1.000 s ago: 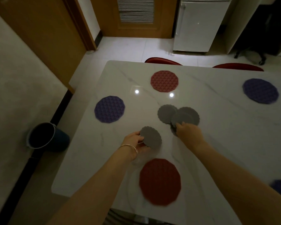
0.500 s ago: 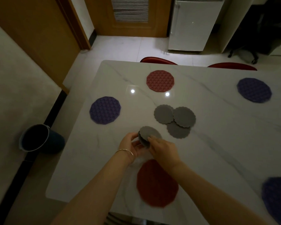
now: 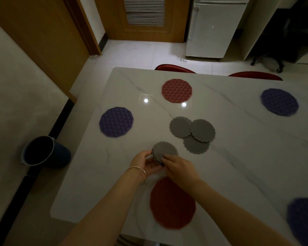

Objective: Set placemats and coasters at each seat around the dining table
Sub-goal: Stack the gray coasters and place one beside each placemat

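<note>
Dim light falls on a white marbled worktop (image 3: 238, 157) in a tiled room, with a louvred wooden door, a white fridge (image 3: 215, 27) and two red chair backs at the far edge. Five round placemats are already out: a red mat (image 3: 172, 203) at the near seat, a purple mat (image 3: 116, 122) at the left end, a pink mat (image 3: 176, 90) across, another purple one (image 3: 279, 102) far right and one more (image 3: 303, 221) at the near right edge.

Judging by this, the mats are laid and the coaster step is in hand. Three grey coasters (image 3: 192, 134) lie overlapping mid-worktop, none yet at a seat. A small stack (image 3: 164, 150) of the same scalloped coasters is held just above the worktop, beyond the red mat. The left hand (image 3: 146, 163) cups it from below and the side, fingers curled round its edge; the right hand (image 3: 180, 167) pinches its near rim. So each grip is closed on the stack.

Next, I would say, one coaster must be peeled off and set beside the red mat, then the rest carried round to each seat. The coasters look thin and flexible, so two could come away together.

No brand, label or writing can be read anywhere. A dark bucket (image 3: 43, 151) stands on the floor to the left.
</note>
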### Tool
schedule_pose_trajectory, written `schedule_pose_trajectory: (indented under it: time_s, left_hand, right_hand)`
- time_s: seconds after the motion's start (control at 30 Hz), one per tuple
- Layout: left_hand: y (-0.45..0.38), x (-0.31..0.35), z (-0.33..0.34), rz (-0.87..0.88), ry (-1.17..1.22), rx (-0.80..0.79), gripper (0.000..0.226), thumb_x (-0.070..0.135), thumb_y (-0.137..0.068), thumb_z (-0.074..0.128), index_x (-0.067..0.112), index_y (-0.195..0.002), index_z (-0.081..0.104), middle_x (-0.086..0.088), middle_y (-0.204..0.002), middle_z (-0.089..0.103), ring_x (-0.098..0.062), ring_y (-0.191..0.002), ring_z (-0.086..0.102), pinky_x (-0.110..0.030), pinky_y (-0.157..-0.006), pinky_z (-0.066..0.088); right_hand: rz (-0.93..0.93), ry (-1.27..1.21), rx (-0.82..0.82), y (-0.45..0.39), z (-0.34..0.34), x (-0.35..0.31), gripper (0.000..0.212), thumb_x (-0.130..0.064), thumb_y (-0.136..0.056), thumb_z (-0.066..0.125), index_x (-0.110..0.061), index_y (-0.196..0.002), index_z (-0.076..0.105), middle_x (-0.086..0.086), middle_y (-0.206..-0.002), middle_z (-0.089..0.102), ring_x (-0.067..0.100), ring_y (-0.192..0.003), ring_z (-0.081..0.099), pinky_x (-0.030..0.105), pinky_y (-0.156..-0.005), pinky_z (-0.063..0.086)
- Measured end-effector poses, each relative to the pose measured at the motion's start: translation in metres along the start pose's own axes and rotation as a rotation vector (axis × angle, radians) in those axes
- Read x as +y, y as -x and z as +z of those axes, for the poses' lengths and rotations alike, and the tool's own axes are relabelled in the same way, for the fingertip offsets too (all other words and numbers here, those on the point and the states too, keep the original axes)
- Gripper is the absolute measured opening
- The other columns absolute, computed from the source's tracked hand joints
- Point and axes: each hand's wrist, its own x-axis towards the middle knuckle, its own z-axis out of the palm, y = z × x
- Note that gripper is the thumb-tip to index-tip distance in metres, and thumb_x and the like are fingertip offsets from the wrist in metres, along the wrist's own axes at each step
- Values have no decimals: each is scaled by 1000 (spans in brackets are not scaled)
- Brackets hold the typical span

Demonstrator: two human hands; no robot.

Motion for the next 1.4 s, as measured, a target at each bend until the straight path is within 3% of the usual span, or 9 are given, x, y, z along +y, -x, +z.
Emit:
schedule_pose_trajectory:
  time_s: [0.17, 0.23, 0.4, 0.63, 0.77, 0.83, 1.07, 1.2, 1.4]
  left_hand:
    - [0, 1, 1, 7, -23, 25, 15, 11, -89, 55, -2, -90, 63, -18, -80, 64, -37, -76, 62, -53, -72, 56]
    - [2, 3, 0, 8, -17, 42, 12, 11, -89, 54, 2, -88, 63, -17, -84, 61, -35, -76, 62, -51, -69, 54]
    - [4, 7, -3, -2, -11, 37, 14, 11, -89, 52, 5, -93, 64, -15, -87, 61, -33, -77, 61, -47, -73, 53]
    - [3, 6, -1, 18, -14, 34, 15, 13, -90, 51, 6, -92, 64, -15, -88, 60, -33, -76, 61, -47, -72, 52]
    - [2, 5, -1, 17, -5, 33, 23, 14, -92, 49, 3, -109, 61, -16, -91, 60, -33, -76, 60, -49, -76, 51]
    - [1, 5, -1, 8, -4, 42, 18, 13, -91, 51, 3, -100, 63, -16, -90, 60, -33, -76, 60, -49, -77, 51]
    - [-5, 1, -3, 29, 41, 22, 16, 12, -85, 57, 2, -87, 70, -21, -81, 70, -37, -73, 68, -43, -54, 59]
    - [-11, 0, -5, 52, 39, -22, 34, 14, -88, 52, 6, -67, 77, -17, -70, 73, -31, -64, 70, -40, -54, 59]
    - [-10, 0, -5, 45, 25, 1, 24, 13, -90, 50, 4, -78, 69, -18, -67, 70, -36, -73, 64, -44, -54, 60]
  right_hand:
    - [112, -66, 75, -8, -14, 18, 30, -16, -69, 80, -11, -97, 71, 10, -91, 73, 27, -73, 69, 34, -54, 59]
    - [341, -41, 155, -17, -20, 41, 37, -13, -78, 74, -4, -112, 65, 19, -111, 66, 33, -98, 64, 40, -76, 55]
    - [726, 6, -214, -27, -25, 105, 71, -34, -90, 59, -6, -145, 25, 16, -153, 21, 33, -139, 20, 43, -112, 25]
    - [557, 198, -183, -33, -28, 117, 22, -10, -94, 50, 1, -112, 58, 24, -99, 64, 36, -84, 61, 39, -69, 49]
    - [733, 9, 361, -36, -46, 96, 22, -1, -93, 48, 5, -109, 61, 23, -65, 65, 26, -49, 50, 32, -50, 41]
    - [590, 19, 544, -38, -51, 70, 24, 5, -87, 55, 4, -110, 63, 16, -55, 61, 20, -42, 44, 27, -46, 39]
    - [21, 147, 146, -14, -4, -5, 39, -9, -61, 84, -4, -97, 72, 8, -86, 75, 21, -64, 71, 25, -46, 54]
    - [46, 92, 89, -5, 3, -7, 40, -15, -52, 89, -6, -88, 75, 9, -96, 75, 20, -78, 73, 26, -51, 56]
    - [85, -21, -6, -5, -1, 5, 28, -17, -67, 81, -10, -93, 75, 6, -103, 73, 22, -82, 72, 32, -60, 59]
